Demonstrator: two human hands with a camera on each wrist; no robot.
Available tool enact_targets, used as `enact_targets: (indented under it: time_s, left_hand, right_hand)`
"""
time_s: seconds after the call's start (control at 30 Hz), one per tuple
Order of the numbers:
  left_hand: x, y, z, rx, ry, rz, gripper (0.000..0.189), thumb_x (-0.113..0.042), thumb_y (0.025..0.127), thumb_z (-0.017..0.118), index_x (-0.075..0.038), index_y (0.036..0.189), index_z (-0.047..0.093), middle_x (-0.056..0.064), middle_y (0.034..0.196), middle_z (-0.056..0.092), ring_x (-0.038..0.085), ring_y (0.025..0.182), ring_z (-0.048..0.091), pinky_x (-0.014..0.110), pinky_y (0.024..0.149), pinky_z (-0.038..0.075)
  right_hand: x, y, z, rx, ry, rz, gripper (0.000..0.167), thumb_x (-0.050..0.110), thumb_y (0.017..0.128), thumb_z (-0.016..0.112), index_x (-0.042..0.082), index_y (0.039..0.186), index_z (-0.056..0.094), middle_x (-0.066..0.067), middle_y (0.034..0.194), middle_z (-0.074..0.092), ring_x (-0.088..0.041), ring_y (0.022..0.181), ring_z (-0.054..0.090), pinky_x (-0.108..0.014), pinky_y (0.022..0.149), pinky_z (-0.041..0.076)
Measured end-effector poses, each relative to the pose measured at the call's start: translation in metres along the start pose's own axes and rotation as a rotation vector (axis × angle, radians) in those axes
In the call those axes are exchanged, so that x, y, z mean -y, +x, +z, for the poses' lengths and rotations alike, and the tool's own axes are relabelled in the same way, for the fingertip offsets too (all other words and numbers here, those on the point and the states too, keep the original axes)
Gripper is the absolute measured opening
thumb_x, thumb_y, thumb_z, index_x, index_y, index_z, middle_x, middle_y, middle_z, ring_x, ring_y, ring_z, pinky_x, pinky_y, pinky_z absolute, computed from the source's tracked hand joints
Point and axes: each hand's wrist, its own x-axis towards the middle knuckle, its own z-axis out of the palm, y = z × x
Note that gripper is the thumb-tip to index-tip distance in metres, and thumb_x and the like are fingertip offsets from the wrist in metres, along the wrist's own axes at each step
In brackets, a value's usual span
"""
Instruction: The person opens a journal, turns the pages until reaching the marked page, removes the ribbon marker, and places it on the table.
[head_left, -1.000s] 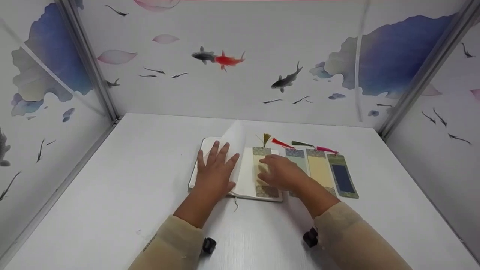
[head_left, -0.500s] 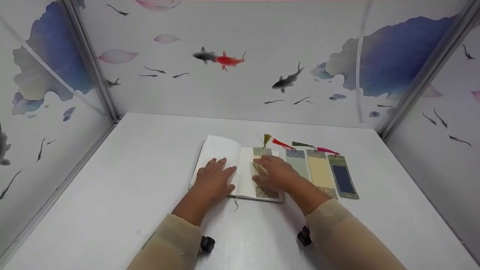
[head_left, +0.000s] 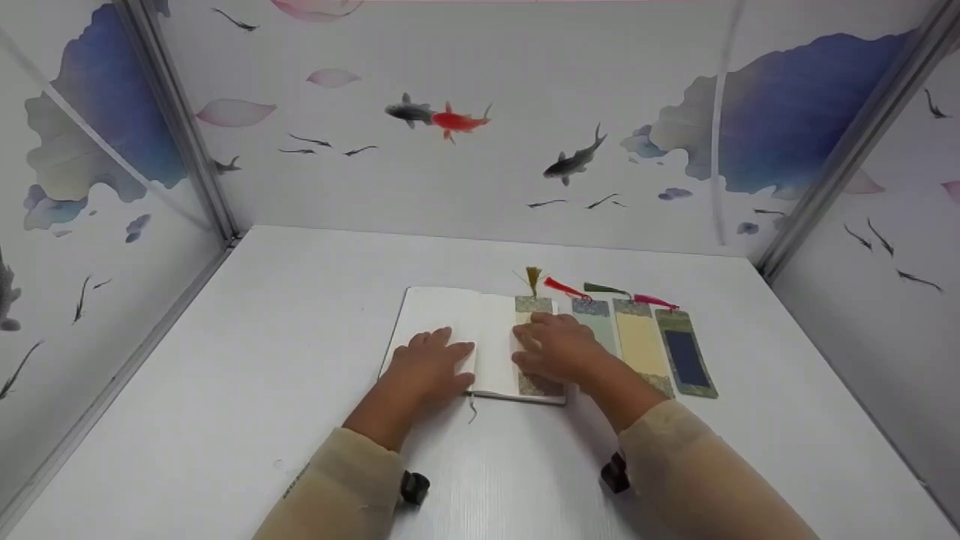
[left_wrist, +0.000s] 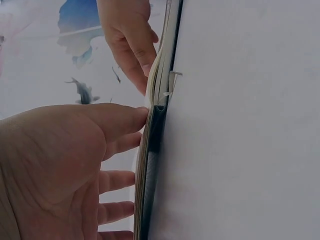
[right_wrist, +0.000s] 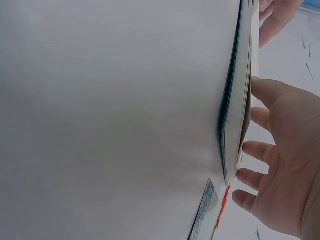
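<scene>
An open notebook [head_left: 433,304] lies flat, its blank white pages facing up and a ribbon [head_left: 472,411] trailing from its near edge. On the left page rests my left hand [head_left: 426,373]; in the left wrist view its fingertips touch the paper beside the spine. My right hand [head_left: 559,349] lies over a beige bookmark [head_left: 538,384] with an olive tassel [head_left: 533,279], which is on the right page and partly hidden by the hand. Seen from the right wrist, that hand's fingers [right_wrist: 260,150] reach out to the notebook's upper side without curling round anything.
Right of the notebook, three more bookmarks lie in a row: a pale green one [head_left: 598,322] with a red tassel, a yellow one [head_left: 637,345] and a green-and-navy one [head_left: 684,356]. Printed panels [head_left: 480,187] wall in the white table [head_left: 285,337].
The raised page has come down flat onto the left side, and my left hand has drawn nearer to me. The bookmark under my right hand has shifted slightly right on the page.
</scene>
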Motion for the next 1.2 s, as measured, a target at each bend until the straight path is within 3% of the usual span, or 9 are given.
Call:
enact_targets:
  time_s: [0.3, 0.5, 0.6, 0.7, 0.87, 1.0, 1.2]
  left_hand:
    - [-0.002, -0.001, 0.000, 0.008, 0.003, 0.001, 0.060, -0.048, 0.106, 0.062, -0.033, 0.162, 0.048, 0.008, 0.176, 0.034, 0.038, 0.164, 0.030, 0.061, 0.131, 0.029]
    - [0.001, 0.001, 0.003, 0.004, 0.003, 0.008, 0.060, -0.049, 0.106, 0.061, -0.034, 0.163, 0.047, 0.008, 0.176, 0.033, 0.037, 0.164, 0.029, 0.062, 0.131, 0.029]
    - [0.002, 0.001, 0.004, -0.004, -0.002, 0.007, 0.061, -0.049, 0.106, 0.061, -0.034, 0.163, 0.047, 0.007, 0.177, 0.033, 0.036, 0.164, 0.029, 0.062, 0.131, 0.029]
    - [0.002, 0.001, 0.004, -0.007, -0.007, 0.003, 0.061, -0.049, 0.106, 0.062, -0.035, 0.163, 0.046, 0.007, 0.177, 0.033, 0.036, 0.165, 0.029, 0.061, 0.131, 0.029]
    - [0.002, 0.001, 0.005, -0.014, -0.005, 0.000, 0.061, -0.049, 0.105, 0.062, -0.034, 0.163, 0.047, 0.007, 0.176, 0.034, 0.035, 0.164, 0.030, 0.061, 0.131, 0.029]
    - [0.002, 0.001, 0.005, -0.017, -0.004, 0.004, 0.061, -0.049, 0.106, 0.062, -0.034, 0.163, 0.047, 0.007, 0.176, 0.034, 0.036, 0.164, 0.030, 0.061, 0.131, 0.029]
    - [0.003, 0.001, 0.006, -0.013, -0.004, 0.011, 0.061, -0.049, 0.106, 0.060, -0.034, 0.164, 0.046, 0.007, 0.177, 0.033, 0.036, 0.164, 0.030, 0.062, 0.131, 0.029]
  right_hand:
    - [-0.013, -0.003, 0.001, -0.072, 0.223, 0.089, 0.057, 0.047, 0.097, 0.076, 0.027, 0.150, 0.064, -0.009, 0.164, 0.050, -0.041, 0.152, 0.044, -0.065, 0.124, 0.038]
    - [-0.017, -0.004, -0.003, -0.116, 0.438, 0.202, 0.072, 0.034, 0.092, 0.083, 0.017, 0.156, 0.055, -0.016, 0.159, 0.053, -0.036, 0.135, 0.056, -0.059, 0.120, 0.047]
    - [-0.021, -0.004, -0.006, -0.149, 0.516, 0.246, 0.077, 0.024, 0.092, 0.081, 0.012, 0.161, 0.048, -0.019, 0.154, 0.058, -0.035, 0.131, 0.061, -0.056, 0.119, 0.049]
    - [-0.027, -0.003, -0.008, -0.173, 0.576, 0.279, 0.071, 0.019, 0.096, 0.076, 0.007, 0.161, 0.047, -0.021, 0.149, 0.063, -0.036, 0.133, 0.063, -0.054, 0.118, 0.051]
    - [-0.039, 0.000, -0.009, -0.190, 0.665, 0.313, 0.047, 0.016, 0.105, 0.064, 0.003, 0.150, 0.060, -0.020, 0.145, 0.066, -0.037, 0.137, 0.062, -0.052, 0.114, 0.054]
    - [-0.048, 0.001, -0.009, -0.192, 0.725, 0.332, 0.040, 0.016, 0.105, 0.060, 0.006, 0.143, 0.067, -0.019, 0.149, 0.064, -0.036, 0.138, 0.061, -0.050, 0.112, 0.056]
    - [-0.067, -0.003, -0.018, -0.201, 0.843, 0.376, 0.042, 0.019, 0.106, 0.060, 0.009, 0.147, 0.066, -0.018, 0.143, 0.067, -0.024, 0.111, 0.065, -0.034, 0.091, 0.060]
